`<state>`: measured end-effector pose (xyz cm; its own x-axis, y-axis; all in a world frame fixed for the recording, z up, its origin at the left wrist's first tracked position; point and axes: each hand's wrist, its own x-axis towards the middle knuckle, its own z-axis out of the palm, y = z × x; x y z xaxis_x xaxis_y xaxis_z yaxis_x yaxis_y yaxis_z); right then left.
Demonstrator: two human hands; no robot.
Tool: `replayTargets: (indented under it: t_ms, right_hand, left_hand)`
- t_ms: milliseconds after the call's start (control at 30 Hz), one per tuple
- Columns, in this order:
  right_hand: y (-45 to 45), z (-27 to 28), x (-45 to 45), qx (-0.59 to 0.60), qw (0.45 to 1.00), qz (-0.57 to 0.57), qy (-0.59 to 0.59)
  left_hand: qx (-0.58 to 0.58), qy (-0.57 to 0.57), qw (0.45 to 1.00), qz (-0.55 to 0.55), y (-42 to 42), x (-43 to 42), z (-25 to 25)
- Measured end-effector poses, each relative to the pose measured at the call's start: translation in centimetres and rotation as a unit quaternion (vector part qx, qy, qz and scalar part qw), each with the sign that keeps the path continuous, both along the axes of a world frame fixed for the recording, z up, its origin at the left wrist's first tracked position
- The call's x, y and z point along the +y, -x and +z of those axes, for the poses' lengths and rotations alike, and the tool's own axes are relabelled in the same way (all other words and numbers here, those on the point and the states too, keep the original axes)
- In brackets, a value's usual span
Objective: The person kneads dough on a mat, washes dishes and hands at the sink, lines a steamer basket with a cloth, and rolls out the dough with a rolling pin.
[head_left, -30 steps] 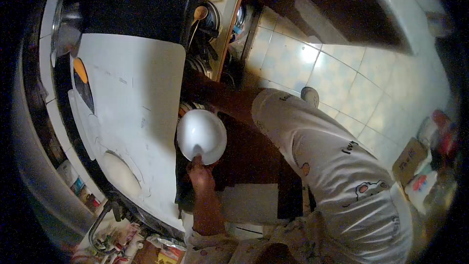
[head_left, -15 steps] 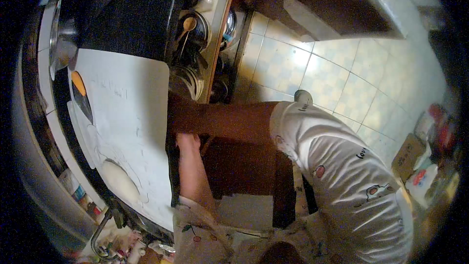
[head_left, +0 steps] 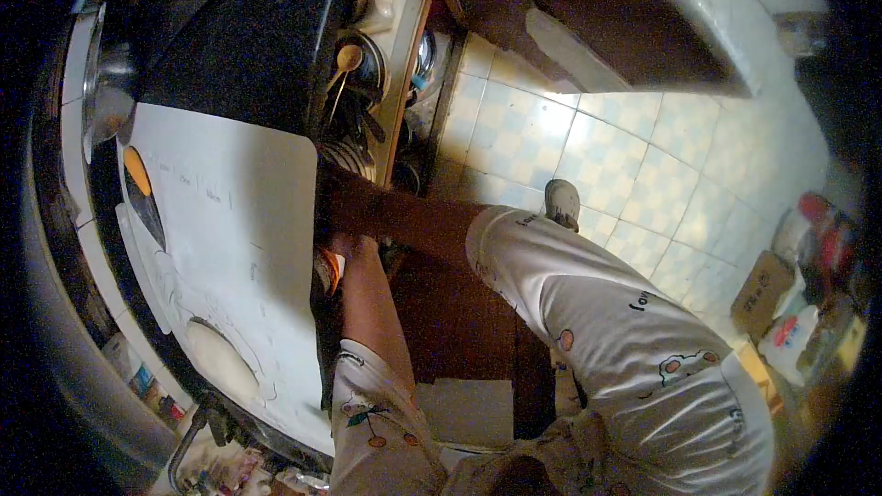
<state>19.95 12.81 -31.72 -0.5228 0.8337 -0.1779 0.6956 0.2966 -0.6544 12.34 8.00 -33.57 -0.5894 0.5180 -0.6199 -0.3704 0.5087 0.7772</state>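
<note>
Both my arms, in loose white printed sleeves, reach below the counter edge into an open cabinet. In the deep shade there, my right hand (head_left: pixel 347 200) is close to a stack of dishes (head_left: pixel 347 162); its fingers are hidden. Just beside it, my left hand (head_left: pixel 351 246) is half hidden by the counter edge. A small orange and white thing (head_left: pixel 331 268) shows next to the left hand; whether it is held, I cannot tell. Up on the counter lies a white mat (head_left: pixel 216 211), bearing an orange-handled knife (head_left: pixel 143 186) and a pale oval lump (head_left: pixel 221 355) like dough.
A wooden spoon (head_left: pixel 347 59) rests across a pot in the cabinet. A metal bowl (head_left: pixel 114 83) stands at the counter's back. To the right are a tiled floor (head_left: pixel 606 156), a shoe (head_left: pixel 561 203), a cardboard box (head_left: pixel 764 290) and bags. A dark wooden cabinet (head_left: pixel 634 18) juts in above.
My view has shifted slightly. My right sleeve has moved left toward the counter, and more of my left forearm and sleeve shows. The orange and white thing has come into sight by my left hand.
</note>
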Motion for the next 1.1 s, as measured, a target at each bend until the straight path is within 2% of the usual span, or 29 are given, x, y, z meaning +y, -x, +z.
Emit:
replayTargets:
  t_ms: [100,200,300,367,400,500,533,600,633,700,800,833,900,967,1000,1033,1100]
  right_hand:
    - [-0.3,0.0,-0.2,-0.003,1.000,0.000,-0.001]
    - [-0.8,0.5,-0.5,0.003,1.000,-0.001,-0.005]
    - [-3.2,1.7,-1.9,0.032,0.999,-0.015,-0.024]
    - [-7.5,2.8,-3.7,0.070,0.995,-0.041,-0.059]
    - [-10.2,3.5,-4.8,0.091,0.991,-0.059,-0.079]
    - [-20.3,6.6,-7.0,0.149,0.976,-0.128,-0.097]
    - [-24.0,7.8,-7.4,0.170,0.969,-0.155,-0.089]
    - [-30.3,8.9,-9.1,0.207,0.935,-0.289,-0.006]
    - [-33.0,10.5,-9.3,0.231,0.912,-0.335,-0.044]
    - [-37.1,14.1,-8.7,0.195,0.893,-0.397,-0.087]
    - [-39.5,19.2,-5.5,0.174,0.891,-0.385,-0.169]
    - [-40.3,18.9,-4.5,0.157,0.895,-0.371,-0.194]
    - [-40.5,17.5,-3.1,0.157,0.891,-0.404,-0.134]
    - [-40.6,17.9,-2.4,0.195,0.882,-0.417,-0.103]
    - [-41.7,17.0,-1.6,0.179,0.890,-0.412,-0.078]
    - [-42.1,17.3,-1.8,0.180,0.885,-0.414,-0.110]
    - [-41.9,18.0,-1.1,0.159,0.895,-0.400,-0.115]
  left_hand:
    - [0.042,0.015,0.998,-0.038,0.0,-0.3,-0.5]
    - [0.181,0.054,0.972,-0.138,-0.2,-1.5,-0.4]
    - [0.372,0.098,0.877,-0.289,-1.2,-4.5,0.7]
    - [0.398,0.087,0.821,-0.400,-2.3,-7.8,2.7]
    - [0.375,0.073,0.812,-0.441,-3.2,-9.7,4.3]
    - [0.152,0.003,0.891,-0.429,-7.7,-15.8,13.0]
    - [0.233,0.030,0.848,-0.475,-7.9,-17.9,16.1]
    - [0.380,0.094,0.737,-0.551,-7.9,-22.7,21.0]
    - [0.444,0.131,0.671,-0.579,-8.3,-24.0,23.5]
    - [0.363,0.342,0.708,-0.500,-9.5,-25.1,30.0]
    - [0.297,0.374,0.781,-0.403,-11.7,-26.9,35.3]
    - [0.348,0.315,0.764,-0.442,-11.7,-28.7,33.8]
    - [0.443,0.199,0.711,-0.509,-10.3,-33.2,25.8]
    - [0.474,0.080,0.735,-0.478,-10.4,-33.7,22.5]
    - [0.456,0.116,0.747,-0.470,-11.3,-31.1,25.2]
    - [0.439,0.150,0.756,-0.463,-12.6,-29.4,28.0]
    - [0.451,0.090,0.807,-0.370,-11.8,-31.0,21.5]
